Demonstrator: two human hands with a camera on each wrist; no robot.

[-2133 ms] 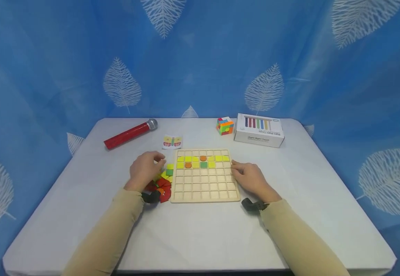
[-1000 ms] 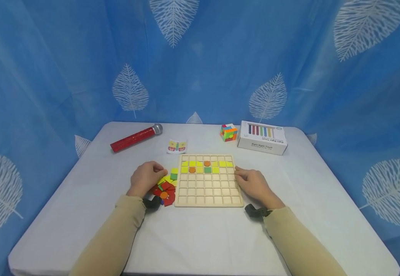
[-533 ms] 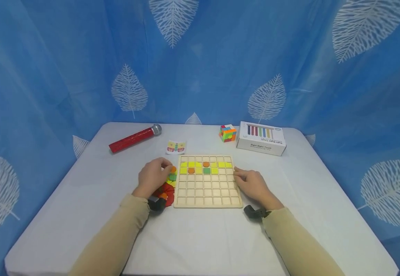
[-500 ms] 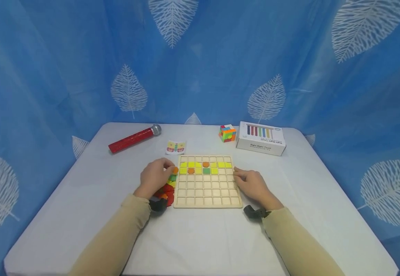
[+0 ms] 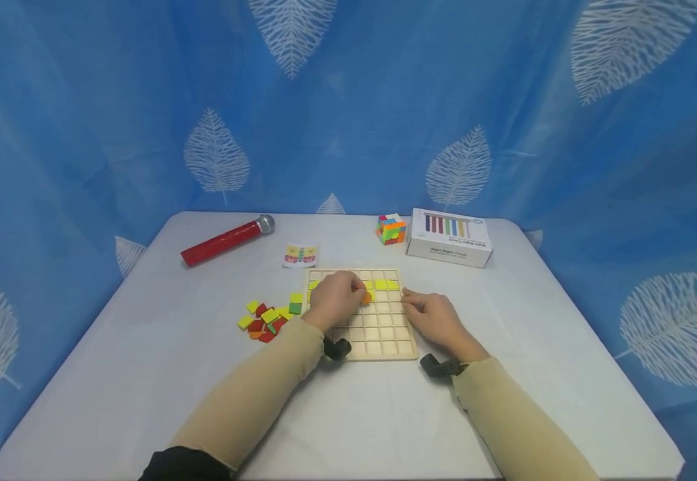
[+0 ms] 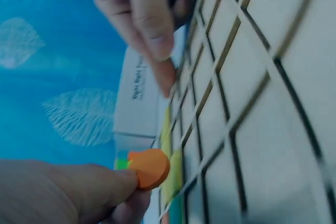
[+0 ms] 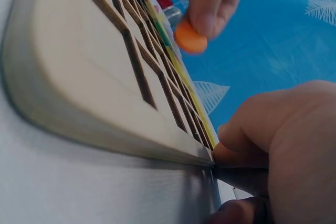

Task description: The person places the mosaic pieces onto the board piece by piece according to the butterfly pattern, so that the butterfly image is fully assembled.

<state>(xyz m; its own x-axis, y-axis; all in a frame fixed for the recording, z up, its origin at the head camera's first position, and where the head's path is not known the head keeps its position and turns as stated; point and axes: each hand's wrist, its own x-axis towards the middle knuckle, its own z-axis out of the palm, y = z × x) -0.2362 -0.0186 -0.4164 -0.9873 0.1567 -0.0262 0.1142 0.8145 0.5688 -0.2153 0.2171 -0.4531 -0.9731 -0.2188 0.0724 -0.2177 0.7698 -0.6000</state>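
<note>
Located on table (image 5: 113, 374), relative to grid board (image 5: 387, 333) at centre: loose tiles (image 5: 270, 316) at 9 o'clock, adjacent; microphone (image 5: 224, 243) at 10 o'clock; card (image 5: 300, 256) at 11 o'clock, near; cube (image 5: 391, 230) at 1 o'clock; box (image 5: 449, 239) at 2 o'clock, just beside cube.

A long white cardboard box (image 5: 449, 238) sat just right of the middle in the head view. Its front side said "Right Right Touch" in dark letters. The smaller line under that, and the words on its top, were too tiny to read.
</note>
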